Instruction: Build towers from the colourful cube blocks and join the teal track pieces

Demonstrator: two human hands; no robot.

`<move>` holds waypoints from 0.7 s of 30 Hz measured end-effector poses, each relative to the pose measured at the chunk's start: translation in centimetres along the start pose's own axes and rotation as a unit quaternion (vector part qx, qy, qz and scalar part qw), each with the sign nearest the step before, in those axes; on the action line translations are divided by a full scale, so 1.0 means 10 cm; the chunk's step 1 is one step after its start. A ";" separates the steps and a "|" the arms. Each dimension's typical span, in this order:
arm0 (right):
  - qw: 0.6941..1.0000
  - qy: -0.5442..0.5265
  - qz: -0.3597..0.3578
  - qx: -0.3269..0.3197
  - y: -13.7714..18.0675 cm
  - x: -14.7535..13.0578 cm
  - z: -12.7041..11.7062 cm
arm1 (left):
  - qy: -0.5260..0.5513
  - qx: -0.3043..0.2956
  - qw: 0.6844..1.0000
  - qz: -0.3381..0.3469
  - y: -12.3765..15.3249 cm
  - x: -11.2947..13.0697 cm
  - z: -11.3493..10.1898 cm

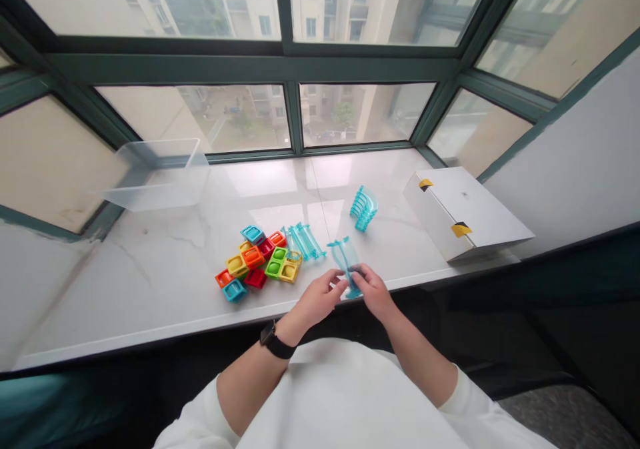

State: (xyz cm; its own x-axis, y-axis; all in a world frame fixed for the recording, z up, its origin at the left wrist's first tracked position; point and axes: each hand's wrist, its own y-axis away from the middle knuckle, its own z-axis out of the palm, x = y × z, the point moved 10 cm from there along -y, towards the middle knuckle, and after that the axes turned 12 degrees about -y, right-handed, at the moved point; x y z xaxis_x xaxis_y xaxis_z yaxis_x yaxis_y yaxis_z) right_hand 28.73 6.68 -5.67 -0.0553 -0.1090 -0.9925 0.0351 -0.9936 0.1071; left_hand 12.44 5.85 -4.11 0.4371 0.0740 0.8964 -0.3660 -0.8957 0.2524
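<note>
Both of my hands meet over the front edge of a white marble sill (150, 269). My right hand (374, 292) pinches the near end of a clear blue track piece (344, 257) that points away from me. My left hand (317, 300), with a black watch on its wrist, has its fingers curled against the same piece from the left. Just left of the hands lies a cluster of several small coloured square blocks (257, 262). Another straight blue track piece (305, 241) rests beside them. A curved blue track piece (363, 207) lies farther back.
A clear plastic bin (157, 175) stands at the back left of the sill against the window. A white cardboard box (463, 214) with yellow-black tape lies at the right. Window frames close off the back and both sides.
</note>
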 end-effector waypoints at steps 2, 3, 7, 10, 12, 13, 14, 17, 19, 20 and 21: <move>0.999 0.027 -0.029 -0.024 -0.12 -0.17 0.47 | 0.014 0.046 0.999 -0.002 0.09 -0.04 -0.23; 0.997 0.049 -0.045 -0.025 -0.20 -0.26 0.66 | 0.028 0.074 0.997 -0.008 0.13 -0.09 -0.38; 0.973 0.166 -0.120 -0.102 -0.49 -0.47 1.42 | 0.097 0.181 0.977 -0.053 0.29 -0.38 -0.97; 0.964 0.199 -0.121 -0.127 -0.65 -0.43 1.73 | 0.128 0.231 0.959 -0.098 0.33 -0.64 -1.27; 0.963 0.220 -0.111 -0.106 -0.76 -0.41 1.74 | 0.120 0.244 0.954 -0.127 0.32 -0.77 -1.39; 0.962 0.235 -0.103 -0.090 -0.82 -0.40 1.69 | 0.104 0.247 0.953 -0.139 0.31 -0.81 -1.43; 0.960 0.253 -0.095 -0.074 -0.88 -0.40 1.63 | 0.079 0.248 0.954 -0.149 0.31 -0.83 -1.47; 0.945 0.315 -0.070 -0.053 -1.01 -0.39 1.47 | -0.031 0.258 0.953 -0.152 0.34 -0.82 -1.56; 0.933 0.348 -0.067 -0.053 -1.05 -0.37 1.42 | -0.109 0.275 0.947 -0.124 0.38 -0.73 -1.61; 0.928 0.362 -0.071 -0.052 -1.05 -0.37 1.42 | -0.143 0.284 0.942 -0.107 0.40 -0.68 -1.62; 0.923 0.373 -0.080 -0.051 -1.05 -0.37 1.42 | -0.171 0.291 0.937 -0.091 0.42 -0.64 -1.62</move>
State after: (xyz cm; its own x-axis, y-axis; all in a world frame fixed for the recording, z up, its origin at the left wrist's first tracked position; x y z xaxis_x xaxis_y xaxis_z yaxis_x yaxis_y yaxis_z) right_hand 14.38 17.06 -2.32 0.6332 0.1272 -0.7635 0.1819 -0.9832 -0.0129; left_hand -5.22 8.72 -2.84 0.7229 0.1928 0.6635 0.2063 -0.9767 0.0591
